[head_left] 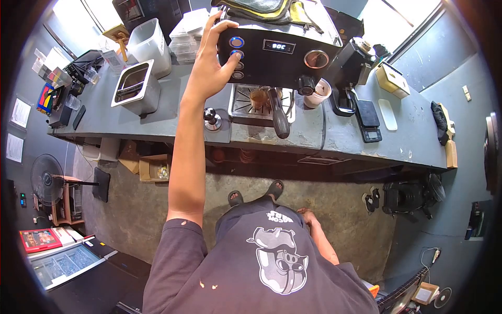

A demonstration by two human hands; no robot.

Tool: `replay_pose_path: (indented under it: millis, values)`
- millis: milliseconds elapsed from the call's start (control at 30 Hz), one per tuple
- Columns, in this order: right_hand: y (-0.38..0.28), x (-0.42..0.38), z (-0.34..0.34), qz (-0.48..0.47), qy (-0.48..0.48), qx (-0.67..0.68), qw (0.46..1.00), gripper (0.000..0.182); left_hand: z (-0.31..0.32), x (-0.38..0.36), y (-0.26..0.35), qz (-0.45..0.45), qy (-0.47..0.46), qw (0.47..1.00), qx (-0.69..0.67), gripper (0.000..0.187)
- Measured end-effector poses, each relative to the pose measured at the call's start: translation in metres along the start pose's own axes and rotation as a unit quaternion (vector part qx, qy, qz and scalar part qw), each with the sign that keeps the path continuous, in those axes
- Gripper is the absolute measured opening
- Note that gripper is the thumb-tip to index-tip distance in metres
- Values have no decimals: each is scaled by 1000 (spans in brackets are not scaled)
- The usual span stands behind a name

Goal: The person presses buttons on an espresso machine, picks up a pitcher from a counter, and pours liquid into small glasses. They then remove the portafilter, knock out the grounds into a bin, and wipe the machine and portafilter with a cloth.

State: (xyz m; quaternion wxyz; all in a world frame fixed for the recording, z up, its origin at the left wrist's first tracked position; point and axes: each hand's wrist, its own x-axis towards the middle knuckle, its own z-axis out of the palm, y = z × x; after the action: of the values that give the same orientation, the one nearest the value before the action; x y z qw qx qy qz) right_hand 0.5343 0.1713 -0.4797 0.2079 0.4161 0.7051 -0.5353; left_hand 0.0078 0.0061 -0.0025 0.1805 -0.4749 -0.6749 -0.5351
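Note:
My left hand reaches up to the black espresso machine. Its fingers are spread over the machine's top left corner, and the thumb rests on one of the round lit buttons. A portafilter sits locked in the machine, handle toward me. Beneath it, a small glass with brown liquid stands on the metal drip tray. My right hand hangs low beside my thigh; its fingers are too small and partly hidden to read.
A tamper stands left of the drip tray. Right of the machine are a white cup, a coffee grinder and a black scale. A metal container and a clear plastic bin occupy the counter's left.

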Motion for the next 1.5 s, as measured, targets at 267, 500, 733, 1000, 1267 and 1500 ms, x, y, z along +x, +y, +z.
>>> replay_pose_path:
  millis: [267, 500, 733, 1000, 1267, 1500]
  values:
    - [-19, -11, -5, 41, -33, -23, 998, 32, 0, 0, -1, -1, -1, 1000, 2, 55]
    - [3, 1, -3, 40, -50, 17, 998, 31, 0, 0, 2, 0, 0, 1000, 2, 55]
    - [18, 13, 0, 33, -62, -23, 997, 33, -1, 0, 5, -9, -2, 1000, 3, 54]
    - [19, 11, -2, 3, -89, -78, 993, 34, 0, 0, 6, -8, 1, 1000, -8, 54]
    - [-12, -7, -5, 21, -58, -15, 998, 29, 1, 0, 2, -10, 0, 1000, -10, 54]
    - [-9, -6, -3, 43, -29, 9, 999, 27, 1, 0, 1, -5, 3, 1000, 0, 55]
